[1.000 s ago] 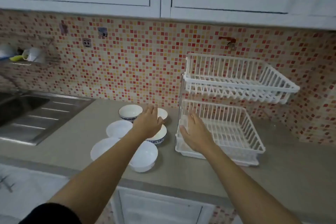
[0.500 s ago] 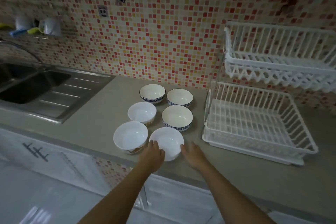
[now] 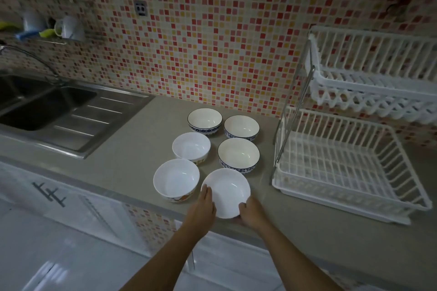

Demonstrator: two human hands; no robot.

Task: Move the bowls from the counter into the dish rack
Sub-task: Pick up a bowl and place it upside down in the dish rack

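Nearest plain white glazed ceramic bowl (image 3: 226, 192), at the front edge of the grey stone table (image 3: 132, 149), clasped at opposite rim sides by left hand (image 3: 203, 205) and right hand (image 3: 251, 212); probably rigid, smooth, slippery and breakable, so best lifted two-handed by the rim.

Dim, soft focus; wide-angle bending at edges.

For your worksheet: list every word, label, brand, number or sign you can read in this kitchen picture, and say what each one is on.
None can be read.
Bowls: painted patterns only, no lettering.
Dish rack: plain white, no label visible.
Mug on the wall shelf: too blurred to tell.
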